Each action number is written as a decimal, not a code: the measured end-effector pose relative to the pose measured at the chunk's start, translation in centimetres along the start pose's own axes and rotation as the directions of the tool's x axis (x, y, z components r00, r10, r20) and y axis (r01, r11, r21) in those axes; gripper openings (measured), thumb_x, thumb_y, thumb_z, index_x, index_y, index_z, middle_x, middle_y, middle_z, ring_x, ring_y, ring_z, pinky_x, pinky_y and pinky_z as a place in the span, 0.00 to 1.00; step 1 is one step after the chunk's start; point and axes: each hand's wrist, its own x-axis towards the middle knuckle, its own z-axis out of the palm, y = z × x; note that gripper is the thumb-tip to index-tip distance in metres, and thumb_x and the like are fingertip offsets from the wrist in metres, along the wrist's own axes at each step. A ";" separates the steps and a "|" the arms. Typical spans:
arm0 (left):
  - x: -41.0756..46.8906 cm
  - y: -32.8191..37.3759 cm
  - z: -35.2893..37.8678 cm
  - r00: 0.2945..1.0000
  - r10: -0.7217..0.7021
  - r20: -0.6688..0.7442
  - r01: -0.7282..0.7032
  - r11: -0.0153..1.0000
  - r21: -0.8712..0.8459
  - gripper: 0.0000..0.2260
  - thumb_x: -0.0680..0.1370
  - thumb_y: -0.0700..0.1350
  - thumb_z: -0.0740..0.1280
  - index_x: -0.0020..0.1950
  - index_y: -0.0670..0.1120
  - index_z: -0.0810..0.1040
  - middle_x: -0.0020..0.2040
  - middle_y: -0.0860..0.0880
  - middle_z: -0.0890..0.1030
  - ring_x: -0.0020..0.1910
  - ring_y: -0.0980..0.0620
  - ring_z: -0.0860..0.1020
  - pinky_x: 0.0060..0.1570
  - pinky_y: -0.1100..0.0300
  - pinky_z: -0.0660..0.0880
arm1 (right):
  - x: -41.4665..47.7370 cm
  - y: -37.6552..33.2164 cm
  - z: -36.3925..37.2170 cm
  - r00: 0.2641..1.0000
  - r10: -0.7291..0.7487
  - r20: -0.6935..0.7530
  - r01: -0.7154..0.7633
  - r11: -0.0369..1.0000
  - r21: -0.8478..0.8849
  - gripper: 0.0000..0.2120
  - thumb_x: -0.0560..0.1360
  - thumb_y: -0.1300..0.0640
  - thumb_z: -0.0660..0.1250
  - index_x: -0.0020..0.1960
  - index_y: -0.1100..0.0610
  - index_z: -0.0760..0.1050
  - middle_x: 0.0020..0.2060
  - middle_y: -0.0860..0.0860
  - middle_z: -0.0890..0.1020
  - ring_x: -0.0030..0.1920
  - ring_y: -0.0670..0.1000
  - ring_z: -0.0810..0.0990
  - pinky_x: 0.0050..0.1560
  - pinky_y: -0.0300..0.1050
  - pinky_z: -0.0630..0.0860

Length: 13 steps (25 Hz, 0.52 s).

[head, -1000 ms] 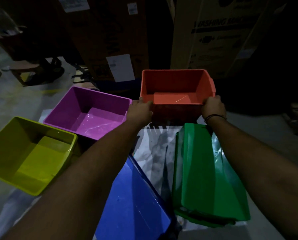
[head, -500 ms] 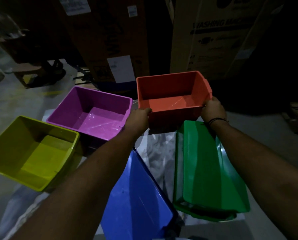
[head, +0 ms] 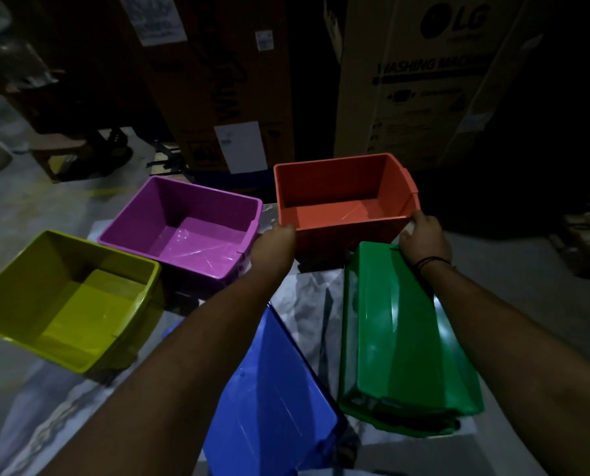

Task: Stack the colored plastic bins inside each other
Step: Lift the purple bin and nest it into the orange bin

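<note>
Orange bin (head: 341, 204): far centre, upright, left hand (head: 273, 243) and right hand (head: 424, 237) clamped on its near corners. Risk: a corner grip may slip or tilt, or the bin may knock the adjacent purple bin (head: 183, 228) or overturned green bin (head: 400, 331).

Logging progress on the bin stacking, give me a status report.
Both hands, left hand and right hand, grip the orange bin at its near corners. Nothing nested yet. Purple bin open alongside; green bin overturned below.
</note>
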 end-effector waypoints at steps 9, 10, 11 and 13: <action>0.7 -0.9 -0.1 0.998 -0.001 0.060 0.007 0.994 -0.108 0.17 0.80 0.31 0.60 0.67 0.39 0.75 0.56 0.37 0.82 0.54 0.38 0.82 0.45 0.52 0.73 | -0.8 -0.8 0.3 0.999 -0.024 -0.025 0.023 0.999 -0.037 0.18 0.76 0.57 0.63 0.65 0.58 0.74 0.58 0.64 0.75 0.56 0.66 0.77 0.56 0.56 0.76; 0.7 -1.0 -0.1 0.998 0.005 0.063 0.002 0.993 -0.114 0.18 0.79 0.30 0.60 0.68 0.39 0.74 0.57 0.37 0.81 0.54 0.39 0.82 0.45 0.53 0.73 | -0.8 -0.8 0.3 0.999 -0.030 -0.027 0.029 0.999 -0.046 0.18 0.76 0.57 0.63 0.65 0.57 0.73 0.58 0.64 0.75 0.56 0.66 0.77 0.56 0.56 0.76; 0.7 -1.0 -0.1 0.998 0.012 0.067 -0.004 0.993 -0.118 0.18 0.79 0.30 0.61 0.69 0.40 0.74 0.57 0.38 0.81 0.54 0.40 0.82 0.45 0.53 0.73 | -0.8 -0.9 0.3 0.999 -0.032 -0.025 0.031 0.998 -0.050 0.18 0.76 0.56 0.63 0.65 0.57 0.73 0.58 0.64 0.75 0.56 0.66 0.77 0.56 0.57 0.76; 0.5 -1.0 -0.2 0.996 0.019 0.084 -0.009 0.993 -0.117 0.19 0.79 0.30 0.62 0.70 0.40 0.73 0.58 0.39 0.81 0.54 0.41 0.82 0.45 0.55 0.73 | -0.9 -1.1 0.3 1.000 -0.023 -0.015 0.022 0.998 -0.056 0.18 0.76 0.56 0.63 0.66 0.57 0.73 0.60 0.64 0.75 0.58 0.66 0.76 0.58 0.58 0.76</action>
